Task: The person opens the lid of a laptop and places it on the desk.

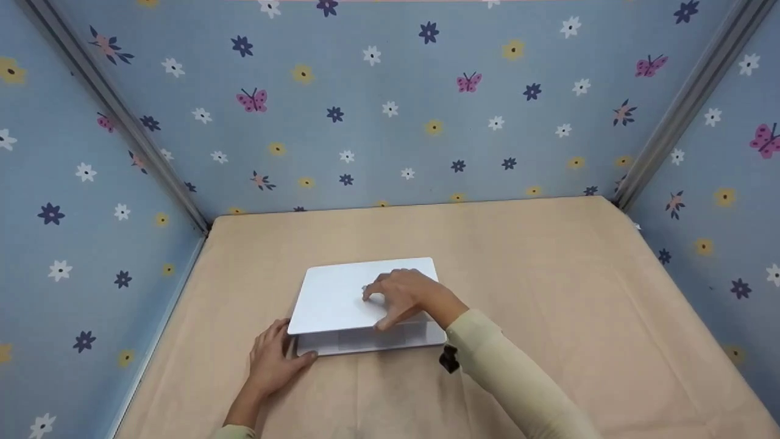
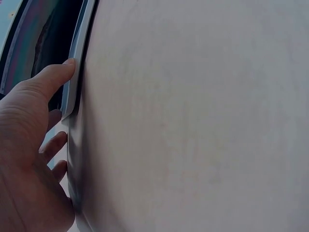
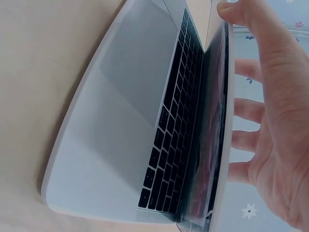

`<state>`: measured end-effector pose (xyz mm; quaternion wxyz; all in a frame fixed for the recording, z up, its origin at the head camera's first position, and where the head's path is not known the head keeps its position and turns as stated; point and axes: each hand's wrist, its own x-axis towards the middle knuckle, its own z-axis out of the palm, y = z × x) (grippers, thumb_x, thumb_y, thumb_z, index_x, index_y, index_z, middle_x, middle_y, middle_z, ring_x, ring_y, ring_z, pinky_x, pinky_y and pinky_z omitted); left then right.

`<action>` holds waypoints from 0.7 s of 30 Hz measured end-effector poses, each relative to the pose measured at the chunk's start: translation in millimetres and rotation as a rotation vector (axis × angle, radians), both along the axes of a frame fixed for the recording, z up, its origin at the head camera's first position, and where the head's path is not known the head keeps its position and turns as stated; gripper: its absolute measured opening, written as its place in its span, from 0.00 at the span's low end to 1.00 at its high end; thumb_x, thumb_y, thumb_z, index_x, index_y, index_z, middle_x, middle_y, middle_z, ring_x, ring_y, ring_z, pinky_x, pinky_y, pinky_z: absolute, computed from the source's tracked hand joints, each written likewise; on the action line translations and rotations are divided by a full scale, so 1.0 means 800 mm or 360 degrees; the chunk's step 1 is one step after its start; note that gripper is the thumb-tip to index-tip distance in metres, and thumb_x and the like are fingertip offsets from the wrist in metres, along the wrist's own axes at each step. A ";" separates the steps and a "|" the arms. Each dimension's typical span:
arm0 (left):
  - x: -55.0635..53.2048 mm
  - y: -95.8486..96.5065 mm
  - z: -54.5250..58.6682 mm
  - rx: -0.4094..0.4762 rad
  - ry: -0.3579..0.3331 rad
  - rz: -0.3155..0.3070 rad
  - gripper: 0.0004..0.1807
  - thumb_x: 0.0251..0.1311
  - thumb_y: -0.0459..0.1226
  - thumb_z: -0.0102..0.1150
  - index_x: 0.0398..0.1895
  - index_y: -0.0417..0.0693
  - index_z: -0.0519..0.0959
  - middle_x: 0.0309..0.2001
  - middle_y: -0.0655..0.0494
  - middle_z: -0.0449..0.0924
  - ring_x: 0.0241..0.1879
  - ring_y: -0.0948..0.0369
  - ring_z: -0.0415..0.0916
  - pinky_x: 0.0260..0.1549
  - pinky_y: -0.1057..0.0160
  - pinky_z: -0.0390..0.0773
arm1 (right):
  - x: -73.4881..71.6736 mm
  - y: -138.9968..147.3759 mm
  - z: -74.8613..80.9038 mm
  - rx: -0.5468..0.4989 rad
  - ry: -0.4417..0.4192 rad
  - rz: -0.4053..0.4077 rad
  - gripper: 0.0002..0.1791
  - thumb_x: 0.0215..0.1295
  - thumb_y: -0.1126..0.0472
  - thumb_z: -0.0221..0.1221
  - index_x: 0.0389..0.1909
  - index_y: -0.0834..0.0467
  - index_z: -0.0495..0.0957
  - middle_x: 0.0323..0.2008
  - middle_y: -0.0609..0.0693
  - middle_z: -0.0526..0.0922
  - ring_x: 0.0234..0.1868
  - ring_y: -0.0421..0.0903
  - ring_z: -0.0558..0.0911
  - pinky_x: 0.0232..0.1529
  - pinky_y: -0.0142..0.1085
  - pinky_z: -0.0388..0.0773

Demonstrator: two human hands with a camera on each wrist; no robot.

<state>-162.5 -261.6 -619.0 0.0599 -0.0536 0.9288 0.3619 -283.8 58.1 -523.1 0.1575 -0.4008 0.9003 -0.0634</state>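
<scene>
A silver laptop (image 1: 332,299) lies on the table with its lid partly raised. My left hand (image 1: 271,360) holds the front left corner of the laptop base (image 1: 317,346), its thumb on the front edge and its fingers along the left side. Across the lid reaches my right hand (image 1: 405,292), thumb at the lid's front edge and bent fingers on its outer face. In the right wrist view, the black keyboard (image 3: 166,145) shows beneath the tilted lid (image 3: 224,145). Part of the screen shows in that view, with what looks like film on it.
A beige cloth (image 1: 548,317) covers the table. Blue panels (image 1: 390,140) with flowers and butterflies stand behind and on both sides, joined by grey corner posts (image 1: 682,110). A small black object (image 1: 449,360) sits at the right wrist.
</scene>
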 end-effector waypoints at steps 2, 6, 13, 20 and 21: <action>0.000 0.000 0.000 -0.0016 0.0004 -0.0007 0.53 0.62 0.53 0.80 0.85 0.39 0.69 0.84 0.39 0.65 0.85 0.33 0.53 0.85 0.23 0.46 | 0.000 0.000 0.002 0.0014 0.0010 0.0003 0.40 0.62 0.29 0.72 0.74 0.38 0.81 0.74 0.51 0.86 0.67 0.57 0.87 0.63 0.55 0.88; 0.000 0.000 0.000 -0.0039 0.0027 -0.0027 0.53 0.62 0.53 0.81 0.84 0.38 0.70 0.83 0.39 0.66 0.84 0.33 0.55 0.84 0.23 0.48 | -0.002 0.000 0.006 0.0038 0.0035 0.0016 0.40 0.63 0.27 0.71 0.73 0.38 0.82 0.71 0.50 0.87 0.60 0.53 0.88 0.58 0.51 0.88; 0.000 -0.002 -0.001 -0.0083 0.0058 -0.0043 0.52 0.62 0.54 0.81 0.83 0.38 0.71 0.83 0.39 0.67 0.83 0.34 0.59 0.85 0.24 0.51 | -0.003 -0.001 0.011 0.0043 0.0074 0.0031 0.39 0.62 0.26 0.70 0.71 0.38 0.83 0.66 0.51 0.89 0.44 0.47 0.81 0.43 0.42 0.79; 0.000 -0.001 -0.002 -0.0106 0.0055 -0.0040 0.53 0.62 0.55 0.80 0.83 0.37 0.71 0.84 0.38 0.66 0.84 0.33 0.57 0.85 0.24 0.50 | -0.004 -0.001 0.015 0.0063 0.0078 0.0037 0.38 0.63 0.27 0.70 0.71 0.38 0.83 0.66 0.51 0.89 0.42 0.47 0.78 0.40 0.39 0.73; -0.001 -0.001 -0.002 -0.0100 0.0047 -0.0039 0.53 0.62 0.55 0.80 0.83 0.37 0.70 0.84 0.38 0.65 0.85 0.34 0.57 0.86 0.24 0.49 | -0.004 -0.001 0.016 0.0062 0.0078 0.0038 0.37 0.63 0.27 0.70 0.70 0.38 0.83 0.66 0.51 0.89 0.43 0.47 0.79 0.40 0.40 0.74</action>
